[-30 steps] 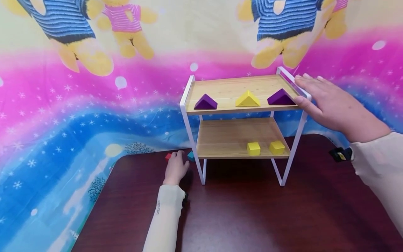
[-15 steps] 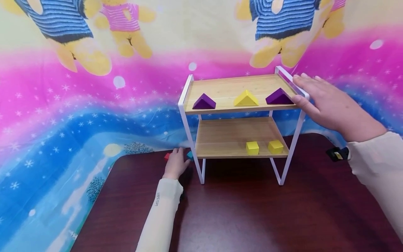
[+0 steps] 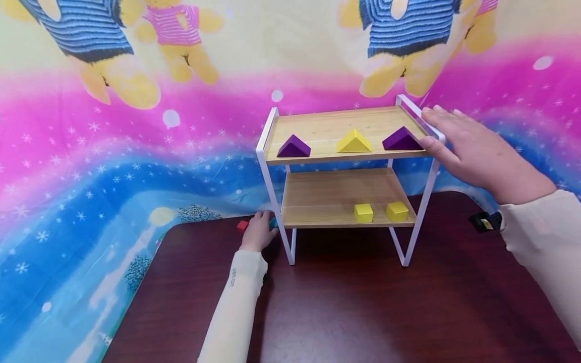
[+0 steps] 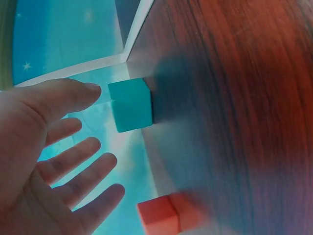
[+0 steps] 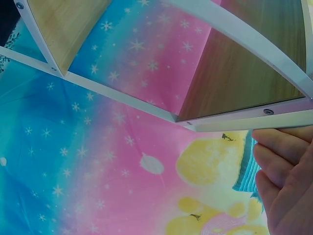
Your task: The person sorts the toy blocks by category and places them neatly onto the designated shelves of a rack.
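My left hand point(image 3: 257, 233) reaches to the far edge of the table, left of the shelf. In the left wrist view its fingers are spread and hold nothing. A teal block point(image 4: 131, 105) stands just beyond the thumb, with a small gap between them; in the head view the hand partly covers it. The red block point(image 3: 242, 226) lies on the hand's other side. My right hand point(image 3: 483, 154) rests with straight fingers along the white right rail of the two-tier shelf point(image 3: 345, 118), next to a purple triangular block point(image 3: 401, 139).
The upper board also bears a yellow triangular block point(image 3: 354, 141) and another purple triangular block point(image 3: 294, 146). Two yellow cubes, a left one point(image 3: 363, 213) and a right one point(image 3: 397, 212), sit on the lower board. A printed cloth point(image 3: 136, 136) hangs behind the dark table point(image 3: 345, 312).
My left hand has shifted a little forward and right, toward the teal block, covering more of it and uncovering the red block. The right hand stays on the rail.
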